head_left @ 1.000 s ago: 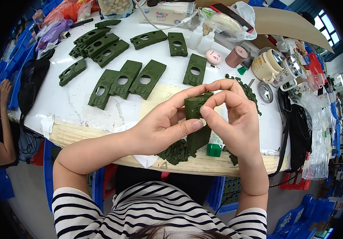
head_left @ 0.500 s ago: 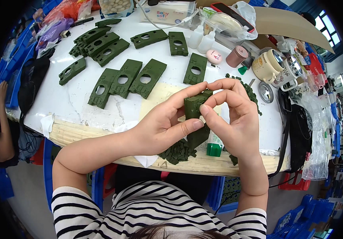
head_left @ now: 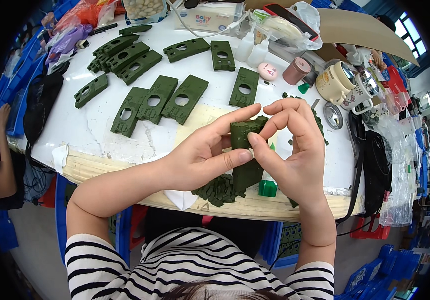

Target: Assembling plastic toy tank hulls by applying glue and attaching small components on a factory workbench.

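My left hand [head_left: 197, 162] is closed around a dark green plastic model tank hull [head_left: 241, 136], thumb in front and fingers behind. The hull is tilted up, and its lower part hangs below my thumb above the table edge. My right hand [head_left: 297, 155] pinches at the hull's right side, thumb tip pressed on its face and index finger bent over its edge. Any small piece between those fingertips is hidden. Beneath my hands lie a heap of small green pieces [head_left: 215, 191] and a small bottle with a green cap [head_left: 268, 188].
Several more green hulls [head_left: 187, 97] with round holes lie across the white table [head_left: 85, 130]. Small green parts [head_left: 320, 127] are scattered at the right. White squeeze bottles [head_left: 245, 47], a pink cylinder [head_left: 296, 71], a cream mug [head_left: 331, 82] and a round metal lid [head_left: 333, 115] stand farther back.
The hull has turned slightly in my left hand, its lower part now more upright. My right thumb has shifted a little left and down across its face.
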Demonstrator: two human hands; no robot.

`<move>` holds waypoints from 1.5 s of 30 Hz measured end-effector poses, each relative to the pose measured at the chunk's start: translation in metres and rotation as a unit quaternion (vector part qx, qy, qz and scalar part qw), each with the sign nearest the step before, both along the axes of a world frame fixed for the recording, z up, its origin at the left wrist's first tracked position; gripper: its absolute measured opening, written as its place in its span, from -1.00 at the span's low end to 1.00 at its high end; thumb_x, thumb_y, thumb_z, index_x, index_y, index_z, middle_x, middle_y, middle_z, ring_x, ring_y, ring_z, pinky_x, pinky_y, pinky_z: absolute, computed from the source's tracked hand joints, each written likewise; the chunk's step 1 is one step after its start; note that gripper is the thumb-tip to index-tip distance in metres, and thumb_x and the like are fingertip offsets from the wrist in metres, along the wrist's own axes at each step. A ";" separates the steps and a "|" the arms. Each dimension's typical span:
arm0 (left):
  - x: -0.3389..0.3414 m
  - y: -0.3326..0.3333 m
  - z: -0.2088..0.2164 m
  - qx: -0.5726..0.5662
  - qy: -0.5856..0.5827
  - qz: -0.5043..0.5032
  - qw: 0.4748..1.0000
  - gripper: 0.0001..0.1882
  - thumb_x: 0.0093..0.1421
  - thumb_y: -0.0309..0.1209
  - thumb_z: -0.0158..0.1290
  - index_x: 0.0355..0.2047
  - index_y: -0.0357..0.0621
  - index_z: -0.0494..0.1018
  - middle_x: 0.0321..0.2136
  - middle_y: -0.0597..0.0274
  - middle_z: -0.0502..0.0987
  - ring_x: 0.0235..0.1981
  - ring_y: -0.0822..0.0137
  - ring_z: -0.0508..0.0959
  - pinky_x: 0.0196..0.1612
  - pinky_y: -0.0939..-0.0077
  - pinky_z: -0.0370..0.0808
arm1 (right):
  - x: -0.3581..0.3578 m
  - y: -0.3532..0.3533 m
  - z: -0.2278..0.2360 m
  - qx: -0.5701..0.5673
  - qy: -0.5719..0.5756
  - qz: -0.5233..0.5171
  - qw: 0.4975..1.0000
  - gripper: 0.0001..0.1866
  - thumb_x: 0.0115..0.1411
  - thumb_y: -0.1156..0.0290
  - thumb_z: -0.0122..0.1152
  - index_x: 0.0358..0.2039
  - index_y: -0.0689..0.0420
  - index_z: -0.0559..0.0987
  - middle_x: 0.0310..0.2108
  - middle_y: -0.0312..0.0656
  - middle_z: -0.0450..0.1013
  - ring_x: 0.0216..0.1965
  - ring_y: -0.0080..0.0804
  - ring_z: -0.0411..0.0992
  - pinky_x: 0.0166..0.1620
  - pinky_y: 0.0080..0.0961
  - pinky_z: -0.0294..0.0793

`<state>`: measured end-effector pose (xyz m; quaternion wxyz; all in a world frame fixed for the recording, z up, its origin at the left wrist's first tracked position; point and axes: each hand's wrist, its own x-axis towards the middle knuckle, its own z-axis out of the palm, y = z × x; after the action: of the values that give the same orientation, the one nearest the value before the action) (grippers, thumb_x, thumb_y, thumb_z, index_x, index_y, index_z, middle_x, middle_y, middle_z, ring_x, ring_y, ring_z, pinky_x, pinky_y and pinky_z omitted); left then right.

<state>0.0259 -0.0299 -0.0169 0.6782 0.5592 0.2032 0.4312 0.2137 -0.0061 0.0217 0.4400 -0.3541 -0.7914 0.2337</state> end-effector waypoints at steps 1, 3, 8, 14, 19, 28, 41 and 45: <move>-0.002 0.002 0.000 -0.007 0.004 -0.012 1.000 -0.28 0.33 -0.49 -0.07 0.38 -0.24 -0.19 0.20 0.07 0.21 0.17 0.30 0.34 0.21 0.34 0.31 | 0.002 0.002 0.000 -0.006 0.024 0.017 1.000 -0.83 -0.07 0.49 0.37 -0.46 0.17 0.53 -0.26 -0.19 0.40 -0.17 -0.35 0.39 -0.10 -0.47 0.37; -0.004 0.004 0.004 -0.046 -0.001 -0.033 0.998 -0.24 0.32 -0.42 -0.04 0.38 -0.20 -0.22 0.17 0.06 0.27 0.13 0.26 0.39 0.19 0.34 0.34 | 0.008 0.008 0.000 -0.015 0.070 0.051 0.996 -0.79 -0.06 0.49 0.38 -0.41 0.18 0.51 -0.27 -0.19 0.40 -0.17 -0.36 0.39 -0.11 -0.49 0.37; -0.009 0.012 0.005 -0.100 -0.039 -0.074 0.992 -0.22 0.35 -0.24 -0.04 0.40 -0.06 -0.23 -0.06 0.07 0.45 -0.10 0.40 0.49 -0.09 0.57 0.43 | 0.032 0.018 0.023 -0.033 -0.012 0.196 0.980 -0.40 -0.12 0.38 0.48 -0.05 0.24 0.46 -0.08 -0.10 0.39 -0.03 -0.27 0.35 0.02 -0.42 0.32; -0.015 0.014 0.006 -0.108 -0.011 -0.116 0.987 -0.25 0.37 -0.13 -0.10 0.40 -0.09 -0.20 -0.14 0.02 0.51 -0.13 0.32 0.54 -0.06 0.45 0.47 | 0.028 0.025 0.016 0.048 -0.122 0.253 0.959 -0.17 -0.30 0.24 0.59 0.03 0.24 0.48 -0.02 -0.10 0.44 0.06 -0.20 0.35 0.08 -0.32 0.31; -0.017 0.023 0.009 -0.184 -0.100 -0.131 0.969 -0.38 0.40 -0.14 -0.19 0.35 -0.14 -0.04 -0.11 -0.05 0.52 -0.09 0.25 0.55 -0.03 0.36 0.51 | 0.037 0.027 0.012 0.003 -0.029 0.198 0.980 -0.22 -0.33 0.23 0.63 -0.09 0.27 0.48 -0.11 -0.15 0.42 -0.03 -0.34 0.37 0.07 -0.43 0.29; -0.003 0.013 0.001 -0.019 -0.096 0.051 0.994 -0.20 0.16 -0.41 0.20 0.31 -0.15 0.00 0.21 0.08 0.23 0.23 0.20 0.28 0.16 0.16 0.45 | 0.014 0.020 -0.009 0.035 0.018 0.078 0.996 -0.30 -0.18 0.21 0.57 -0.07 0.24 0.43 -0.24 -0.19 0.42 -0.21 -0.37 0.39 -0.10 -0.46 0.40; -0.012 0.016 0.018 -0.062 -0.123 0.046 0.989 -0.42 0.44 -0.16 -0.41 0.33 -0.23 -0.09 0.22 -0.15 0.20 0.21 -0.12 0.30 0.15 -0.08 0.44 | 0.097 0.012 -0.001 -0.243 -0.360 -0.063 0.899 -0.85 -0.03 0.44 0.36 -0.55 0.25 0.58 -0.63 -0.14 0.50 -0.55 -0.35 0.48 -0.40 -0.47 0.44; -0.013 0.018 0.016 -0.059 -0.127 0.033 0.990 -0.44 0.44 -0.15 -0.43 0.33 -0.22 -0.07 0.22 -0.15 0.20 0.21 -0.10 0.30 0.15 -0.04 0.44 | 0.101 0.015 -0.012 -0.264 -0.390 -0.046 0.881 -0.85 -0.04 0.45 0.36 -0.54 0.26 0.58 -0.60 -0.12 0.51 -0.53 -0.33 0.49 -0.37 -0.45 0.46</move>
<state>0.0129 -0.0120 -0.0013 0.7158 0.4517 0.1593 0.5082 0.3150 0.0089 0.0097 -0.0039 -0.5554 -0.7910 0.2565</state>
